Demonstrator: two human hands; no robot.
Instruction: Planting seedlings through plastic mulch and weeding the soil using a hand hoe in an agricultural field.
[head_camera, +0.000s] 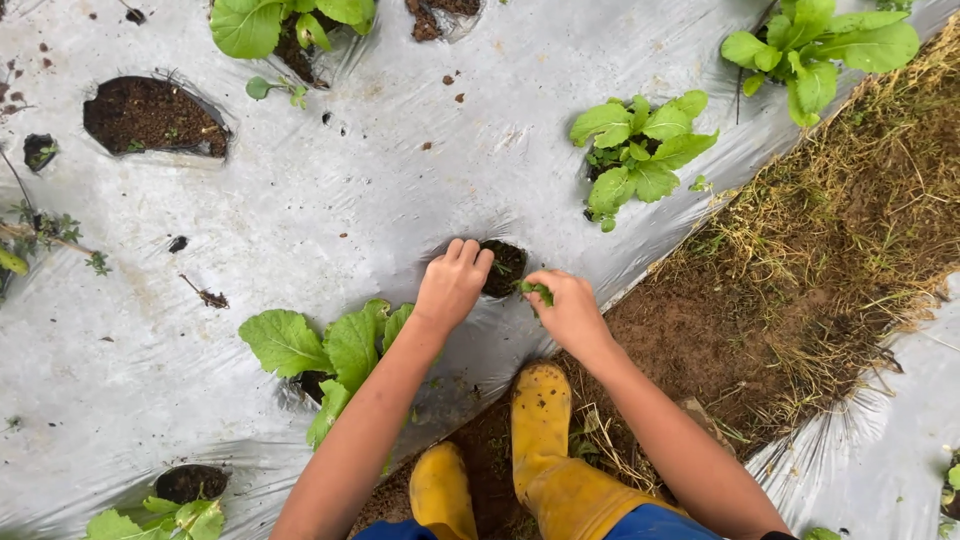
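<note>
My left hand rests with curled fingers at the left rim of a small soil hole cut in the silver plastic mulch sheet. Nothing shows inside that hand. My right hand sits just right of the hole, pinching a small green seedling between its fingers. Both forearms reach forward from the bottom of the view, above my yellow rubber boots.
Leafy green plants grow from other holes: one by my left arm, one beyond the hole, others at the top and bottom left. An unplanted soil hole lies far left. A dirt furrow with dry grass runs right.
</note>
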